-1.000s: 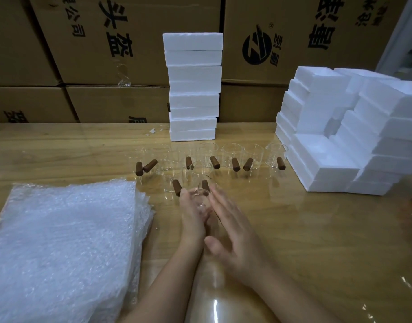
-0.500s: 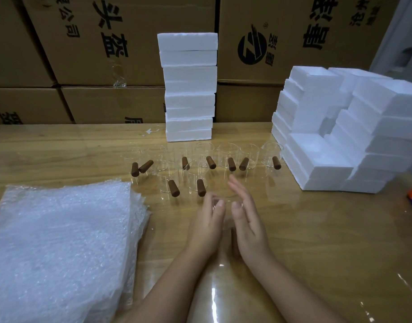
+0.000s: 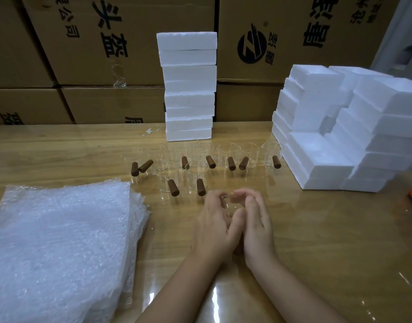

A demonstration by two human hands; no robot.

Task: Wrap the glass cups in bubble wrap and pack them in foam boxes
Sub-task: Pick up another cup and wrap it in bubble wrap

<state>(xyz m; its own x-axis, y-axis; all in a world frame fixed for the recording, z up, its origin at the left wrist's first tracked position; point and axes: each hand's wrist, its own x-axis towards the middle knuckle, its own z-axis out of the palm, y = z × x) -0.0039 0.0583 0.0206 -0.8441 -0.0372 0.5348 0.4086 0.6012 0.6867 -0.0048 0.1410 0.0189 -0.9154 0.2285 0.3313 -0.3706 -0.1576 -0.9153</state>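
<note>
Grip: left hand (image 3: 212,227) and right hand (image 3: 256,231) are curled round one glass cup (image 3: 233,205), faintly seen between them, low over the bench (image 3: 317,229) beside the bubble wrap (image 3: 60,241). Risk noted: clear glass is easily misjudged, so the nearest cups (image 3: 197,176) could be knocked over, or the held cup let slip.

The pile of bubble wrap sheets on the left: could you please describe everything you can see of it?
The pile of translucent white bubble wrap sheets lies flat on the glossy wooden table, at its near left. Several sheets are stacked loosely, their right edges fanned and uneven, the top one crinkled and covered in small bubbles. Its left and near parts run out of view. Nothing rests on it.
</note>
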